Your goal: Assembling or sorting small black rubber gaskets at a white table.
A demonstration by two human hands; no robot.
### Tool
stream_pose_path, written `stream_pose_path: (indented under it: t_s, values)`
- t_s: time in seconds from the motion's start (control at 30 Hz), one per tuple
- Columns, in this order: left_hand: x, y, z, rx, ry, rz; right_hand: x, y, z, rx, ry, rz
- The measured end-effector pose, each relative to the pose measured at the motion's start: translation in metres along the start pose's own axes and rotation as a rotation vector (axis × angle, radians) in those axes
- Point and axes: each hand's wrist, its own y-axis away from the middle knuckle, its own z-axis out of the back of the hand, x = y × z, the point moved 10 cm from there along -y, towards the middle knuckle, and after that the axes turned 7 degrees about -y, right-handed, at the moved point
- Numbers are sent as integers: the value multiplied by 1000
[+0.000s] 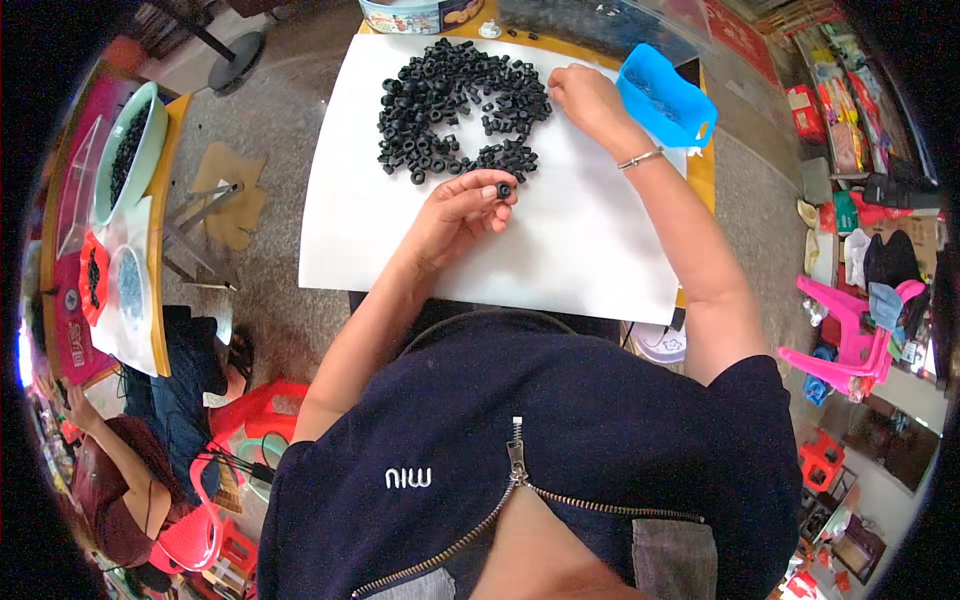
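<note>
Works over a tabletop [704, 172] covered mostly by a white sheet [345, 200], with narrow wood strips at the far and right borders. Has wide white room left of the black pile [405, 105], out to the sheet's left edge, and also on the near side, down to the edge just before the dark shirt [600, 420]. Has less room at the far border: meets there a round tub [400, 18], a small white object [489, 30] and a clear box [600, 28]. Is tight at the upper right too, because of a blue basket [690, 128] with small pieces inside, near the right hand [588, 97]. Beyond the left edge, shows grey floor [290, 130].

With the left hand [455, 218], grasps one black piece [503, 189] between thumb and forefinger, the other fingers loosely curled. Holds it just beside the pile's near border; cannot tell if also resting on the sheet. With the right hand, reaches to the pile's right border, fingers bent and tips close together; cannot tell whether pinching something there. Wears a bracelet [640, 158] on that wrist. Lies, as a pile, in an uneven ring, with white showing in the middle.
</note>
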Motion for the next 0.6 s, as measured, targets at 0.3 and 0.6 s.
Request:
stream_pose_path:
  t_s: [0.3, 0.6]
  values:
    - [-4, -2, 3, -33, 67, -22, 1, 13, 27, -300, -171, 30]
    - [-5, 0, 5, -72, 125, -54, 87, 97, 10, 36, -1423, -287]
